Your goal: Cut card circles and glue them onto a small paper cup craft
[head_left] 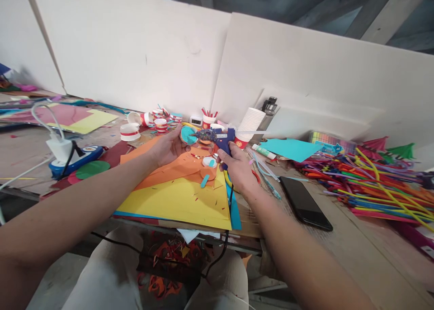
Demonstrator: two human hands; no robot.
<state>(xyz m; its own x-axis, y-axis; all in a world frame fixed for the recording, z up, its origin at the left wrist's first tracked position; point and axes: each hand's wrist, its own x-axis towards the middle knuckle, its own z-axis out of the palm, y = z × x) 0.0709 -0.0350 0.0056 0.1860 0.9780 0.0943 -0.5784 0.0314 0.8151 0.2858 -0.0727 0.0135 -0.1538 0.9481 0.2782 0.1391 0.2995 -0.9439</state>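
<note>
Two items held: your left fingers (178, 131) pinch a blue disc (187, 137); your right fingers (225, 158) wrap the glue gun (223, 141), its nozzle (194, 135) at the disc. Beyond your left fingers, banded cups (130, 132) appear done, the disc unfinished.

Soft light, faint shadows — edges stretched

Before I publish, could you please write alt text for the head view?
A person's right hand points a blue glue gun at a round turquoise piece in the left hand, above orange paper and yellow paper; a black phone and pipe cleaners lie at right.
</note>
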